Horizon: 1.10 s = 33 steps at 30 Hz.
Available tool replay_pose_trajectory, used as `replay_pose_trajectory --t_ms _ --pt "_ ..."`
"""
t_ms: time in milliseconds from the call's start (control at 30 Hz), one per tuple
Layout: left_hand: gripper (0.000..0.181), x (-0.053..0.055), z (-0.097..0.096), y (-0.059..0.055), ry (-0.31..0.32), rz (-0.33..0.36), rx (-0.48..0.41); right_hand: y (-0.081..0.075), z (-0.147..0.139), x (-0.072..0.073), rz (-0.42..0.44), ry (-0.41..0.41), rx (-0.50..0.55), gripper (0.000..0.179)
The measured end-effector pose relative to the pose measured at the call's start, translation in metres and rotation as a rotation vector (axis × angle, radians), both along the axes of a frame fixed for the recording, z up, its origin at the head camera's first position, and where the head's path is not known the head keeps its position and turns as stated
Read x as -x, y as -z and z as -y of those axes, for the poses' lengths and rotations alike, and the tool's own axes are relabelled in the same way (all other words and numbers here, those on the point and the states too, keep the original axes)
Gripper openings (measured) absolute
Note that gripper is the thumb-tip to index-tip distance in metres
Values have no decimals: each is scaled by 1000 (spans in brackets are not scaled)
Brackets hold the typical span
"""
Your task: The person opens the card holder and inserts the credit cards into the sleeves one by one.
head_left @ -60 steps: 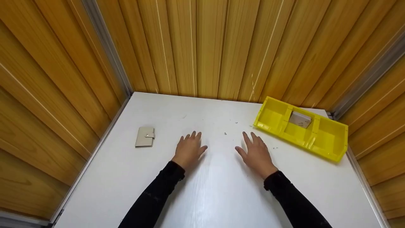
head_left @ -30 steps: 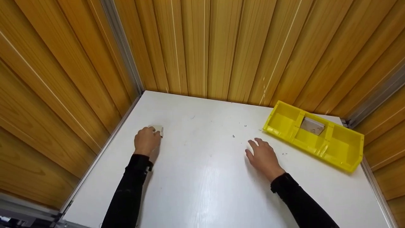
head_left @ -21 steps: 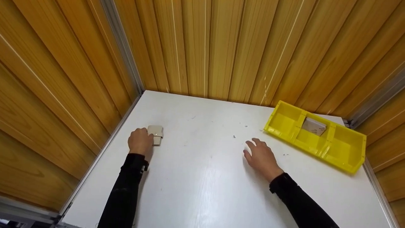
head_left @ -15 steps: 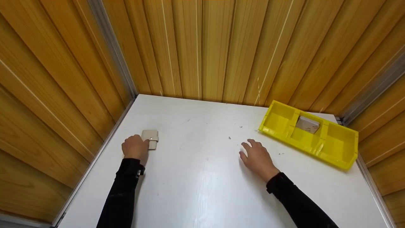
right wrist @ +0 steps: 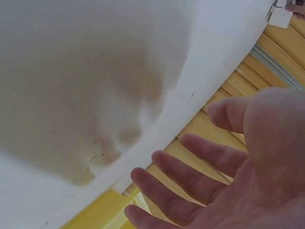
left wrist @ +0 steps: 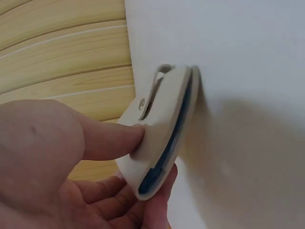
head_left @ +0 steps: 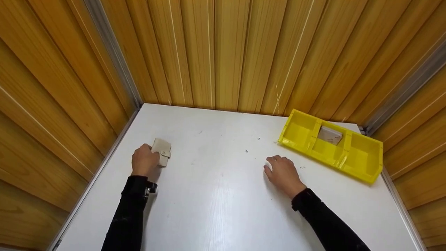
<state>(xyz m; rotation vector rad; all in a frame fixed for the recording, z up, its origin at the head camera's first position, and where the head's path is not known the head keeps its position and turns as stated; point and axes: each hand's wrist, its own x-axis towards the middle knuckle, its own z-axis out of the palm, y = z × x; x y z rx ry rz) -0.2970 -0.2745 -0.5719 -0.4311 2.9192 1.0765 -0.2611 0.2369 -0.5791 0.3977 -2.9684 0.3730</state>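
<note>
The left hand (head_left: 144, 161) pinches one side of the tilted wallet (head_left: 162, 152) with its fingers (left wrist: 157, 210), at the left of the surface (head_left: 209, 174); a soft squeeze could let it slip; the right hand (head_left: 284, 174) holds nothing, fingers loose.

- 4 o'clock: right hand (right wrist: 259, 181) is showing its palm, fingers pointing toward 10.
- 10 o'clock: white table (right wrist: 38, 24) is lying partly shadowed.
- 7 o'clock: yellow tray (right wrist: 97, 208) is showing partially.
- 2 o'clock: left hand (right wrist: 299, 9) is holding a pale wallet (right wrist: 279, 19), both cropped.
</note>
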Motion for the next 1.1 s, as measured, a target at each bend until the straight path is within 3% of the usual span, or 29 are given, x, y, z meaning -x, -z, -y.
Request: replay_pose_trajectory --t_ms 167,367,533,633,933,1100 --pt "45 4 -11 -8 4 -22 -36 1 -3 -1 9 14 12 34" --pt "44 5 -26 -7 47 -54 -37 0 -4 -3 33 24 27 34" --pt "44 7 -43 -8 83 -81 -50 -1 -6 -5 -3 20 46 30" --pt "42 10 -57 -10 100 -87 -67 -3 -7 -5 -23 16 60 29" --pt "33 14 -108 -15 192 -62 -182 -8 -9 -4 39 53 69 34" --pt "30 15 -135 -19 241 -76 -188 -8 -11 -6 39 60 78 33"
